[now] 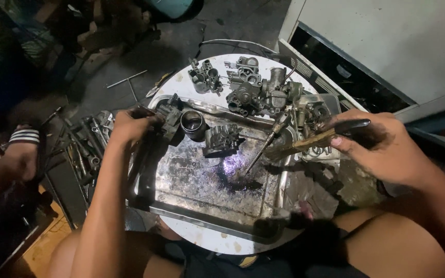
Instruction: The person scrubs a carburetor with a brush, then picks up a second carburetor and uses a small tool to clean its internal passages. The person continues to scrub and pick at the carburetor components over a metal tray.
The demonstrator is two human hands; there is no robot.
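My left hand [127, 128] grips a dark metal carburettor part [170, 117] at the far left corner of a steel tray [207, 219]. My right hand [382, 146] holds a worn paintbrush [305, 144] with a black handle, its bristles over the tray's right rim. In the tray lie a round metal cup [193, 123], a small ribbed metal block [222, 139] and a screwdriver [263, 146] slanting down to a dark puddle of liquid [235, 177].
The tray rests on a round white table [217, 242]. Several carburettor bodies [253, 87] stand at its far side. Hand tools [86, 149] lie on the floor at left, near another person's sandalled foot [21, 149]. A white cabinet [387, 46] stands at right.
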